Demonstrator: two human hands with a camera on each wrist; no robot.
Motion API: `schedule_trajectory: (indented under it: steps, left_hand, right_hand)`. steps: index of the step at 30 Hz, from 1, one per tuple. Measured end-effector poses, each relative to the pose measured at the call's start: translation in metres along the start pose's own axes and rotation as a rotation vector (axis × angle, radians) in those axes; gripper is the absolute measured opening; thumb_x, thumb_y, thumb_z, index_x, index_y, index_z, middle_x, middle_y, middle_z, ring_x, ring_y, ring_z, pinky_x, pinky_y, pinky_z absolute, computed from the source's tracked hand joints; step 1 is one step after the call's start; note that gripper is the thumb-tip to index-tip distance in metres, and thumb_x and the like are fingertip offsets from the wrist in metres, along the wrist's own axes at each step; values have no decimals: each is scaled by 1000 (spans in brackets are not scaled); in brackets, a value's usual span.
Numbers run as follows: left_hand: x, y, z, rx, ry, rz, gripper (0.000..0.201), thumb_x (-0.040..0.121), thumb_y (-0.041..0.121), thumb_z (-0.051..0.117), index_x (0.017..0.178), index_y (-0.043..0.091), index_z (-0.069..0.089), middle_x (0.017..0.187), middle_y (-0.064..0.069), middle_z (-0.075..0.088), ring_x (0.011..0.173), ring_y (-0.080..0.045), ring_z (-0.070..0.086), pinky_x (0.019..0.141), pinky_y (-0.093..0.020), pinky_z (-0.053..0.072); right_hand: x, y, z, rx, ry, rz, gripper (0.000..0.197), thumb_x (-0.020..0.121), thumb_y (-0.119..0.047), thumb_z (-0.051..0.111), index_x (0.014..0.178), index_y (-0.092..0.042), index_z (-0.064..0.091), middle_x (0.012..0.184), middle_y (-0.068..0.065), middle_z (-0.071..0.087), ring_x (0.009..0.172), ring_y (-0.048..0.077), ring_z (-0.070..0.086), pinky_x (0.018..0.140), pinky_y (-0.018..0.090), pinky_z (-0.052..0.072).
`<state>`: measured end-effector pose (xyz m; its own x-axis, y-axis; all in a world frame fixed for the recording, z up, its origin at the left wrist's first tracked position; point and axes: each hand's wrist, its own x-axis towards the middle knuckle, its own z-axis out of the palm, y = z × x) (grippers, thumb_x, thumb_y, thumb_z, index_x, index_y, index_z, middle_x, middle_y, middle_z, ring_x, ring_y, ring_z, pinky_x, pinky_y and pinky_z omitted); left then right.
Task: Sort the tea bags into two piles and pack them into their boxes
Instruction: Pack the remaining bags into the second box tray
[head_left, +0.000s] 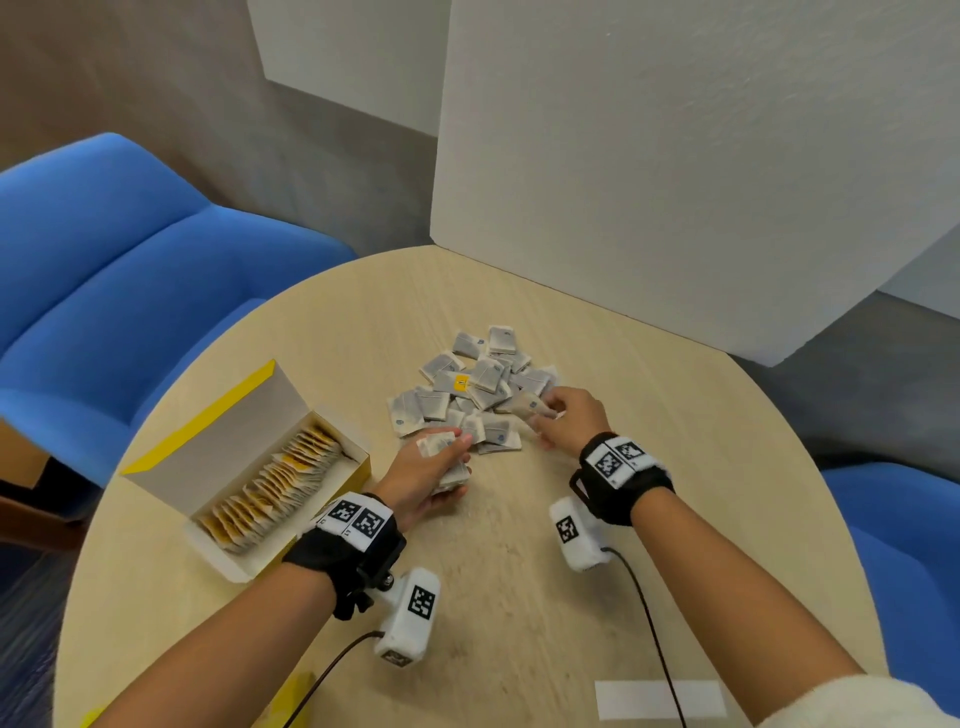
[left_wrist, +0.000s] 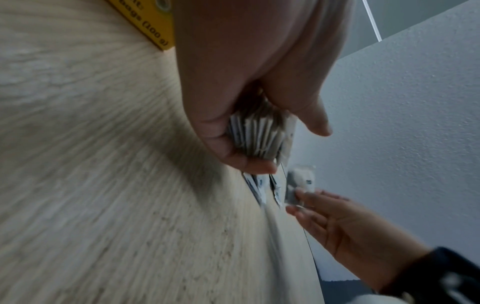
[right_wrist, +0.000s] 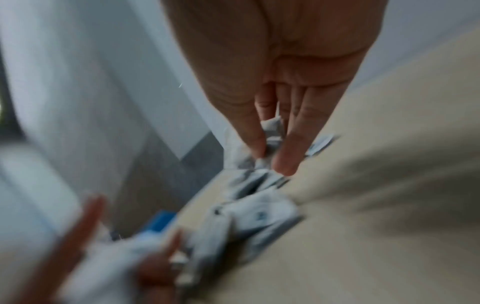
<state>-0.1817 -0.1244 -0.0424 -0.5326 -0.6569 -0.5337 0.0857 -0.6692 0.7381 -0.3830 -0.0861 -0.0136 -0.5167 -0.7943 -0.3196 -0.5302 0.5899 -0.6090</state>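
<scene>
A loose pile of grey tea bags (head_left: 470, 387) with blue marks lies mid-table, one yellow-tagged bag (head_left: 461, 384) among them. My left hand (head_left: 434, 470) grips a stack of grey tea bags (left_wrist: 257, 136) at the pile's near edge, thumb on top. My right hand (head_left: 558, 415) pinches a single grey tea bag (head_left: 531, 404) at the pile's right side; the left wrist view shows that tea bag (left_wrist: 301, 183) lifted off the table. An open yellow box (head_left: 249, 462) at the left holds a row of yellow-tagged bags (head_left: 280, 486).
The round wooden table (head_left: 519, 597) has a white label strip (head_left: 660, 699) near its front edge. A white panel (head_left: 675, 156) stands behind the table. Blue chairs (head_left: 119, 291) stand left and right. Cables trail from both wrist cameras.
</scene>
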Motion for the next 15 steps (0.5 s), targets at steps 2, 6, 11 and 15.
schedule_trajectory:
  steps: [2,6,11,15]
  left_hand:
    - [-1,1,6,7,-2,27,23,85,26,68,104,17,57,79,-4,60,69,-16,58,50,-23,51]
    - [-3,1,16,43,-27,62,13,89,28,62,97,19,56,80,-3,61,66,-13,60,52,-23,51]
    - [-6,2,23,92,-62,39,53,78,46,65,118,13,55,94,-6,64,77,-14,63,57,-25,53]
    - [-2,2,21,117,-28,26,36,86,38,64,112,14,57,88,-4,66,76,-15,63,59,-26,54]
  right_hand:
    - [-25,-5,6,450,-49,85,16,91,-4,60,78,-11,56,86,13,62,61,17,66,56,25,57]
    - [-63,-21,20,727,-202,93,5,90,-2,60,86,-4,58,74,9,60,51,14,64,50,24,56]
    - [-70,-20,33,737,-205,103,19,82,-4,72,87,-7,53,65,9,61,44,13,58,47,25,53]
    - [-69,-18,41,588,-177,40,9,82,-8,72,80,-9,63,66,4,61,44,11,55,45,22,51]
